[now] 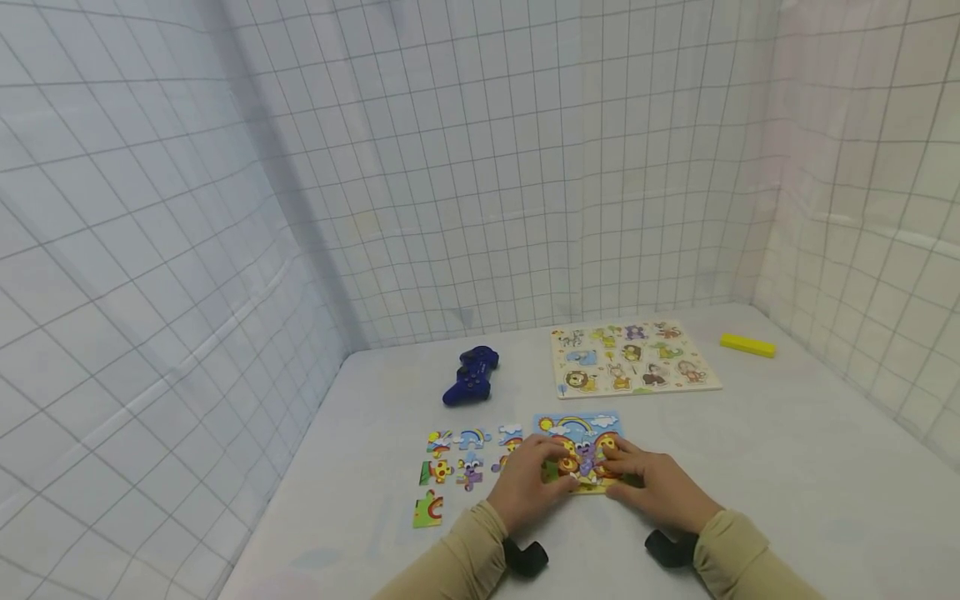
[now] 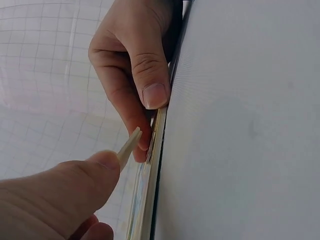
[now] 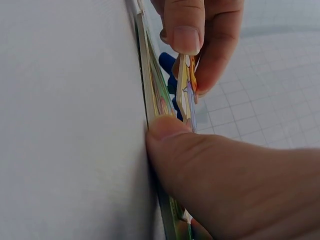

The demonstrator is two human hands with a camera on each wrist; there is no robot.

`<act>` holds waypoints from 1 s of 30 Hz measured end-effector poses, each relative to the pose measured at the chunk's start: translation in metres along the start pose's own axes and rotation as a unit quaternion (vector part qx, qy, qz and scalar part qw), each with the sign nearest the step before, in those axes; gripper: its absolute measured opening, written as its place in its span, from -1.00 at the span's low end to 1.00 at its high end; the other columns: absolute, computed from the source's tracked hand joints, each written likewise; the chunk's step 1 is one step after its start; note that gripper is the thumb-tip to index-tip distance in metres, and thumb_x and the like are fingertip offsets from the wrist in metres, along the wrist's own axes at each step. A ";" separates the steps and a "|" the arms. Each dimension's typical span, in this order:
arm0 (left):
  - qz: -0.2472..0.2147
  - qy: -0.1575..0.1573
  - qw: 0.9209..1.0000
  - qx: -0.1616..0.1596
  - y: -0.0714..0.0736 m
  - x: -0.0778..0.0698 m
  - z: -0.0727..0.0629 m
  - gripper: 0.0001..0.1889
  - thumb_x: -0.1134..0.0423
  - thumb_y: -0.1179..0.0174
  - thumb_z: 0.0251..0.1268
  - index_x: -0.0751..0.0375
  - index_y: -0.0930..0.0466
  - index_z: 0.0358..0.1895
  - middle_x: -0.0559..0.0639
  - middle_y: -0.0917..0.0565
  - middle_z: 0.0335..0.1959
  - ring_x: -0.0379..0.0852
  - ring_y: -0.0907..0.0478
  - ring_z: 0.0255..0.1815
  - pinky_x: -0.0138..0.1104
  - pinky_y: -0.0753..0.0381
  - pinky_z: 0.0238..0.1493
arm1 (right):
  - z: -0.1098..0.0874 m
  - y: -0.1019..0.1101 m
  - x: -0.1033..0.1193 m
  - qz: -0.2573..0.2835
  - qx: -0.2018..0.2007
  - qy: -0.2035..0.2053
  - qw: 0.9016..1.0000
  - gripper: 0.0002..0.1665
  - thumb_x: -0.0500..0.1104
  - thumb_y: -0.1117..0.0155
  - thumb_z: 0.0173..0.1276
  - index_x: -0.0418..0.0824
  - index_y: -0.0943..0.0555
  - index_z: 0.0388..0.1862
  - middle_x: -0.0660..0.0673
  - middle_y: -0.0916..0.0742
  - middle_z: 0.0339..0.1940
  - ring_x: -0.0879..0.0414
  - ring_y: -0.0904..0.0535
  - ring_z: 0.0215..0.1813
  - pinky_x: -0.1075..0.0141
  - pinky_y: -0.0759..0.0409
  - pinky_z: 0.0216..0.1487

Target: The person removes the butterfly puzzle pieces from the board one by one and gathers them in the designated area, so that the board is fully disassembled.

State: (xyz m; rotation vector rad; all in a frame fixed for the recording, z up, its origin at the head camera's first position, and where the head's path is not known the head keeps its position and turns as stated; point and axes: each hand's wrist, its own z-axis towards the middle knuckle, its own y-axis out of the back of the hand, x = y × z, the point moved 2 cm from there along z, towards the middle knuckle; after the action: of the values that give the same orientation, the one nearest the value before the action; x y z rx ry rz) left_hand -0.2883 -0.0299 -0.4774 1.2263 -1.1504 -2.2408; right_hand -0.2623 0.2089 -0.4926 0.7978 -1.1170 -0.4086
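A small picture puzzle board (image 1: 581, 425) lies flat on the white table, showing a rainbow and a butterfly. My left hand (image 1: 528, 479) is over its left side and pinches a puzzle piece (image 3: 185, 92) between thumb and fingers, the piece tilted above the board. On the opposite side, my right hand (image 1: 660, 487) grips the board's edge, its thumb (image 3: 167, 127) against the near rim and its fingers on the picture. In the left wrist view the held piece (image 2: 130, 142) shows edge-on. Both hands cover parts of the board.
Several loose puzzle pieces (image 1: 470, 472) lie in rows to the left. Behind them is a blue game controller (image 1: 472, 375). A larger animal puzzle board (image 1: 630, 358) sits farther back, with a yellow block (image 1: 747, 345) to its right. Grid-patterned curtains (image 1: 480, 167) surround the table.
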 end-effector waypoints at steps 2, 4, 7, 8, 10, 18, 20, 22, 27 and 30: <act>0.006 -0.002 1.000 -0.001 0.005 0.000 -0.004 -0.64 0.04 -0.41 0.31 0.06 -0.70 0.11 -0.10 -0.63 0.18 -0.11 -0.56 0.23 -0.17 -0.54 0.30 | 0.000 -0.001 0.000 0.001 0.000 -0.002 1.000 -0.47 0.07 -0.42 0.38 -0.16 -0.70 0.23 -0.17 -0.60 0.42 -0.28 -0.35 0.54 -0.24 -0.36 0.42; 0.013 -0.010 1.000 -0.008 0.011 0.001 -0.009 -0.64 0.08 -0.43 0.30 0.07 -0.70 0.11 -0.10 -0.65 0.16 -0.13 -0.58 0.20 -0.21 -0.59 0.23 | 0.001 -0.001 0.001 0.002 -0.001 -0.004 1.000 -0.47 0.07 -0.42 0.38 -0.15 -0.70 0.24 -0.16 -0.60 0.42 -0.27 -0.35 0.54 -0.23 -0.35 0.42; 0.018 -0.015 1.000 -0.020 0.024 0.009 -0.021 -0.65 0.11 -0.46 0.26 0.05 -0.70 0.09 -0.14 -0.68 0.09 -0.22 -0.61 0.09 -0.30 -0.63 0.11 | 0.002 -0.002 0.001 0.004 0.001 -0.007 1.000 -0.47 0.08 -0.42 0.38 -0.14 -0.70 0.24 -0.15 -0.59 0.44 -0.27 -0.33 0.55 -0.23 -0.35 0.43; 0.017 -0.014 0.999 -0.024 0.030 0.012 -0.027 -0.65 0.13 -0.46 0.26 0.05 -0.70 0.08 -0.15 -0.68 0.07 -0.24 -0.61 0.06 -0.32 -0.64 0.07 | 0.002 -0.002 0.001 0.006 0.002 -0.010 1.000 -0.47 0.08 -0.42 0.38 -0.14 -0.70 0.24 -0.15 -0.59 0.44 -0.26 -0.33 0.56 -0.22 -0.34 0.44; 0.016 -0.008 0.999 -0.035 0.041 0.021 -0.040 -0.66 0.15 -0.47 0.25 0.03 -0.69 0.07 -0.17 -0.67 0.04 -0.29 -0.60 0.02 -0.36 -0.65 -0.01 | 0.002 -0.002 0.002 0.005 0.004 -0.013 1.000 -0.47 0.08 -0.42 0.38 -0.14 -0.70 0.24 -0.15 -0.58 0.45 -0.26 -0.33 0.56 -0.23 -0.33 0.45; 0.023 0.015 0.992 -0.125 0.076 0.061 -0.093 -0.62 0.25 -0.57 0.09 -0.01 -0.70 -0.01 -0.25 -0.67 -0.07 -0.30 -0.63 -0.08 -0.39 -0.68 -0.17 | 0.001 0.005 0.000 -0.012 0.008 -0.016 1.000 -0.48 0.08 -0.41 0.38 -0.14 -0.71 0.22 -0.13 -0.59 0.45 -0.26 -0.32 0.56 -0.25 -0.33 0.45; 0.018 0.017 0.992 -0.126 0.080 0.067 -0.099 -0.62 0.26 -0.58 0.09 -0.03 -0.70 -0.01 -0.27 -0.67 -0.07 -0.28 -0.64 -0.12 -0.40 -0.68 -0.19 | 0.000 0.007 -0.001 -0.011 0.005 -0.019 1.000 -0.49 0.07 -0.42 0.38 -0.14 -0.71 0.22 -0.13 -0.59 0.45 -0.24 -0.32 0.57 -0.24 -0.33 0.45; 0.013 0.011 0.993 -0.121 0.082 0.070 -0.101 -0.63 0.26 -0.56 0.10 -0.01 -0.71 0.00 -0.27 -0.67 -0.06 -0.26 -0.64 -0.16 -0.41 -0.68 -0.20 | 0.000 0.008 -0.002 -0.011 0.000 -0.021 1.000 -0.50 0.06 -0.42 0.38 -0.14 -0.72 0.21 -0.12 -0.59 0.44 -0.23 -0.32 0.57 -0.23 -0.34 0.45; 0.019 -0.005 0.994 -0.106 0.089 0.070 -0.108 -0.63 0.27 -0.57 0.09 0.05 -0.73 0.00 -0.23 -0.68 -0.08 -0.22 -0.60 -0.27 -0.40 -0.63 -0.24 | -0.001 0.005 0.000 -0.007 -0.001 -0.003 1.000 -0.48 0.08 -0.41 0.38 -0.17 -0.71 0.21 -0.17 -0.61 0.42 -0.28 -0.35 0.54 -0.23 -0.35 0.42; 0.033 0.000 0.995 -0.095 0.092 0.070 -0.112 -0.66 0.25 -0.57 0.09 0.04 -0.74 -0.04 -0.25 -0.67 -0.10 -0.26 -0.55 -0.29 -0.41 -0.58 -0.22 | -0.002 0.002 0.002 -0.005 -0.001 -0.002 1.000 -0.46 0.09 -0.41 0.39 -0.18 -0.70 0.22 -0.17 -0.60 0.42 -0.28 -0.35 0.54 -0.23 -0.35 0.42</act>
State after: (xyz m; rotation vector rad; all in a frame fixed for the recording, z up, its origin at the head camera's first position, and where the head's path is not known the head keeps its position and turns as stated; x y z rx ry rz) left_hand -0.2441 -0.1849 -0.4770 1.0965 -0.9390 -2.2414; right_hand -0.2600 0.2099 -0.4905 0.8012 -1.1161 -0.4201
